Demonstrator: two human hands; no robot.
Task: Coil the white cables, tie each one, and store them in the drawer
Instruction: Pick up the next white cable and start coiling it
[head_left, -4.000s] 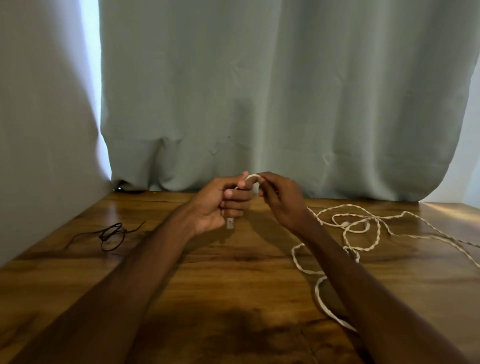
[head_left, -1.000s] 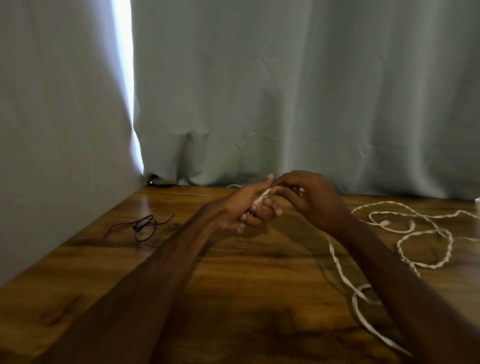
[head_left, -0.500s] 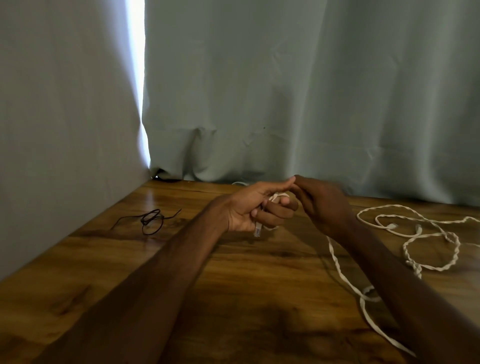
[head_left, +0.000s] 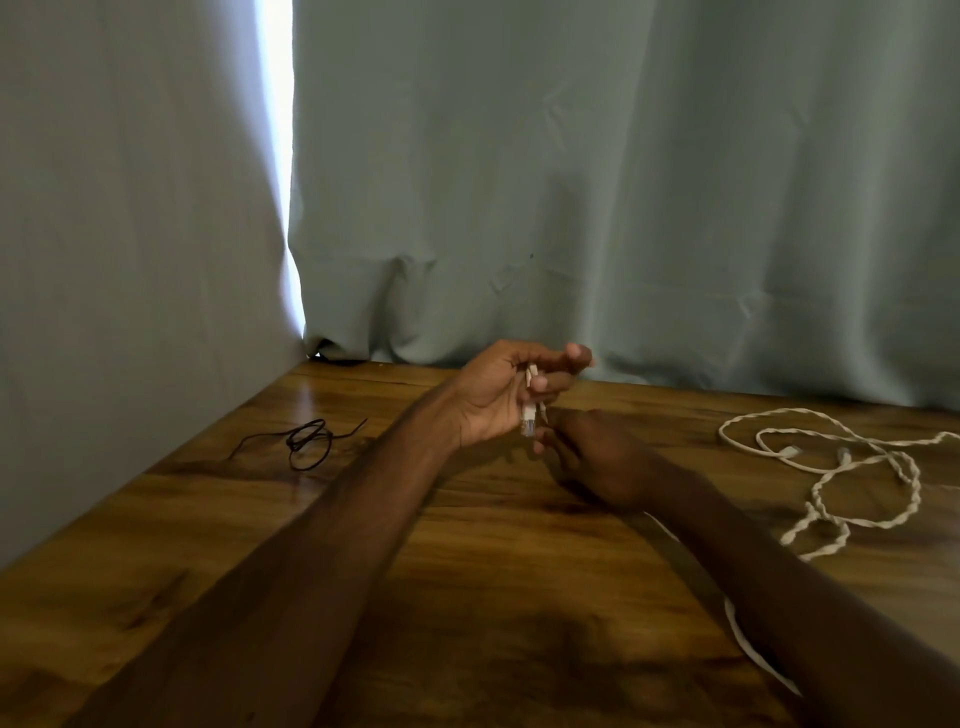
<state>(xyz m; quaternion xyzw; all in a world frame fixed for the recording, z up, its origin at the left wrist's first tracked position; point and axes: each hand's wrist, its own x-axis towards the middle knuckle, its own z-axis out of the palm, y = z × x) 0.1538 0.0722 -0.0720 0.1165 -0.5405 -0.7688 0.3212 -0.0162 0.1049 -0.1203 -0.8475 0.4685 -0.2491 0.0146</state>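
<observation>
Glossy wood table (head_left: 467, 571); matt cloth curtain (head_left: 571, 182); twisted white cables (head_left: 862, 483).

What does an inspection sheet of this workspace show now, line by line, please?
Surface: wooden table, bare in the middle.
Job's things: white cable, twisted, lying in loose loops at the right; its connector end is in the left hand. No drawer seen.
Clutter: thin black cord, loosely knotted, at the left.
Grippers: left hand raised, fingers closed on the cable end; right hand lower, just beneath it, grip unclear.
Cables: a white strand passes under the right forearm.
Surroundings: grey-green curtain behind, with a bright gap.
</observation>
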